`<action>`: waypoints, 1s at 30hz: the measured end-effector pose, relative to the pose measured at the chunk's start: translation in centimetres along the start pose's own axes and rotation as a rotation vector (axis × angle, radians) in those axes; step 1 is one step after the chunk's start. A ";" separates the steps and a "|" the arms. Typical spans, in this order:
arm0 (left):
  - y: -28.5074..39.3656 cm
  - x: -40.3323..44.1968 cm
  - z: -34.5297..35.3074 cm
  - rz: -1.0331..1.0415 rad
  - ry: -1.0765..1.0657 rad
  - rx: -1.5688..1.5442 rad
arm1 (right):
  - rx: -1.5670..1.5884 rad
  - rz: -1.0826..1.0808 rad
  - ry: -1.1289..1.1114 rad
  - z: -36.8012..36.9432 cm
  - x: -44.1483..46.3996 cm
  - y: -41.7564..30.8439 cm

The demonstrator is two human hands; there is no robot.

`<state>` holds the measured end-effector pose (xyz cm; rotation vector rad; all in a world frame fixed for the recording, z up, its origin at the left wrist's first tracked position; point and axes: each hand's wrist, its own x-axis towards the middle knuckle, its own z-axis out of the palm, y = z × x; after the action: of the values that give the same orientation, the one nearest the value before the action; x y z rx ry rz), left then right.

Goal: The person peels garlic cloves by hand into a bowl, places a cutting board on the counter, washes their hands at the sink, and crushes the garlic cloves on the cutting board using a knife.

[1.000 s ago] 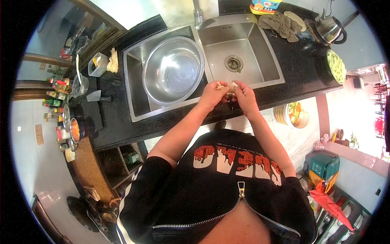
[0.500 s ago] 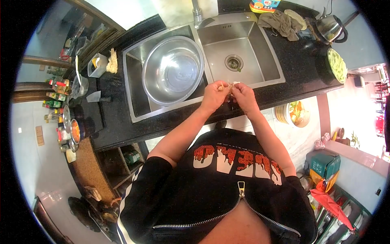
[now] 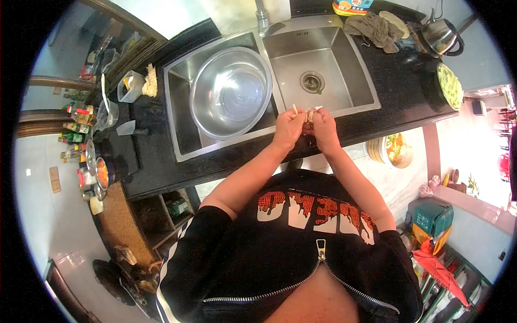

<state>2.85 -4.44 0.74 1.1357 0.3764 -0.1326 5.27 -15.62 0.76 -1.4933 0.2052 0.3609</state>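
Observation:
Over the front rim of the sink, my left hand (image 3: 290, 128) and my right hand (image 3: 325, 129) meet with bent, closed fingers. Between their fingertips is a small pale piece (image 3: 309, 115) that looks like garlic, mostly hidden by the fingers. A thin pale bit pokes up from my left fingers, and a whitish bit shows at my right fingertips. Just beyond the hands lies the right sink basin (image 3: 343, 86), with a drain (image 3: 312, 82) and a green scrap beside it. A large metal bowl (image 3: 202, 116) sits in the left basin.
A faucet (image 3: 262, 21) rises behind the sink. Left on the black counter are a cleaver (image 3: 127, 128) and a plastic container (image 3: 130, 87). To the right are a grey cloth (image 3: 371, 31), a kettle (image 3: 441, 37) and a bowl of pale green pieces (image 3: 449, 87). A bucket of scraps (image 3: 397, 149) stands below.
My fingers have shifted around the small pale piece, and a thin pale bit now sticks up from my left hand. The view has moved slightly; the sink and bowl stay put.

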 end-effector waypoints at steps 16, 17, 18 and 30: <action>2.3 0.8 -1.5 -0.175 -0.121 0.255 | -0.335 -0.141 -0.098 -1.0 -0.6 -0.5; 2.3 0.7 -1.4 -0.141 -0.122 0.248 | -0.344 -0.139 -0.076 -0.8 -0.8 -0.7; 2.4 0.4 -1.2 -0.107 -0.123 0.240 | -0.354 -0.136 -0.054 -0.7 -1.0 -0.9; 0.6 -0.6 -0.5 0.017 -0.050 0.170 | 0.330 0.218 -0.111 -0.5 -1.1 0.1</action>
<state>2.37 -3.75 1.31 1.3007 0.3157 -0.1802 4.21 -16.22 0.99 -1.1243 0.3245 0.5557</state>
